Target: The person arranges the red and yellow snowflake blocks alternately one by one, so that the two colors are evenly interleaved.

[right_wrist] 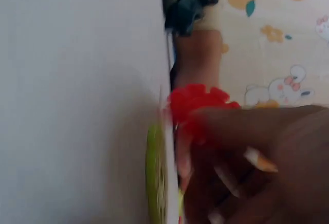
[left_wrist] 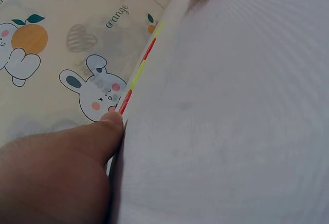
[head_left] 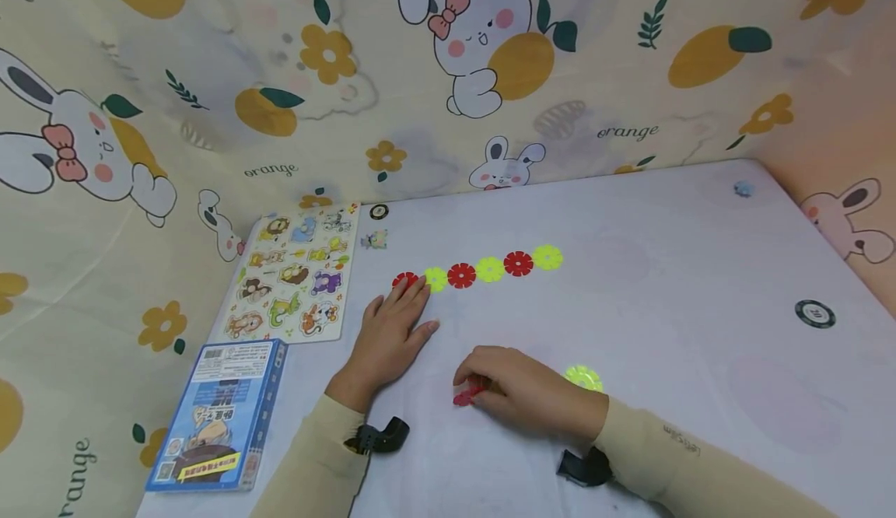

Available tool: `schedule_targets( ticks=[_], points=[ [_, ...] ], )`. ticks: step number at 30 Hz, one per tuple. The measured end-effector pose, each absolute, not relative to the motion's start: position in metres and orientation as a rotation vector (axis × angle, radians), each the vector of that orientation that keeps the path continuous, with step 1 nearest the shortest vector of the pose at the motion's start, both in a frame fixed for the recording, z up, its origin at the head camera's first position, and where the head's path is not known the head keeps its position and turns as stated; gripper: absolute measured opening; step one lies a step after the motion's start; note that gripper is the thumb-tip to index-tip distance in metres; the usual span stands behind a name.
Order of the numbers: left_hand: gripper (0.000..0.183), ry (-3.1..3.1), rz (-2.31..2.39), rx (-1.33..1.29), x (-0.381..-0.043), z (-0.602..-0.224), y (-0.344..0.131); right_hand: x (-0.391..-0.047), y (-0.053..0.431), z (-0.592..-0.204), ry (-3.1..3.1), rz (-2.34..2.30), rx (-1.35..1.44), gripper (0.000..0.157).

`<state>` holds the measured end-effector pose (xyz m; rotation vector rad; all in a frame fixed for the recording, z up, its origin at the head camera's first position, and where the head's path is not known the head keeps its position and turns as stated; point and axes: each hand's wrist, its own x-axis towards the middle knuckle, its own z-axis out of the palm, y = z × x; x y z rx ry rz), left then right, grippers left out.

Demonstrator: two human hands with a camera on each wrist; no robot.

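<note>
Across the table runs a row of flat notched plastic discs, alternating red [head_left: 461,275] and yellow-green [head_left: 490,269]. My left hand [head_left: 392,333] lies with fairly straight fingers at the row's left end, its fingertips over the leftmost red disc [head_left: 404,278], partly covering it. Lower down, my right hand [head_left: 521,393] pinches another red notched disc [right_wrist: 198,100] between thumb and fingers, close over the cloth. A loose yellow-green disc [head_left: 584,378] lies just beyond the right wrist, partly hidden by it. In the left wrist view, the left thumb [left_wrist: 110,124] overlaps the row's near end.
At the left lie a sheet of animal stickers [head_left: 290,277] and a blue box [head_left: 217,417]. Black round chips rest at the back [head_left: 379,211] and at the right [head_left: 815,313]. Small figures sit beside the sheet [head_left: 375,239] and in the far right corner [head_left: 743,188]. A patterned curtain [head_left: 434,137] backs the table.
</note>
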<state>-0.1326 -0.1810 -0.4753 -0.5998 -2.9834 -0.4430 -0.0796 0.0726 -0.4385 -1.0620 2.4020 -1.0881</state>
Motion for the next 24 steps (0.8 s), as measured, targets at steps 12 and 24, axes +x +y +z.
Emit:
schedule_targets(
  ticks=[12, 24],
  points=[
    [0.065, -2.996, -0.443, -0.593, -0.133, -0.476, -0.181, -0.140, 0.151, -0.412, 2.442, -1.568, -0.459, 0.025],
    [0.065, -2.982, -0.455, -0.609, -0.134, -0.478, -0.182, -0.181, 0.229, -0.446, 2.639, -1.505, 0.154, 0.044]
  ],
)
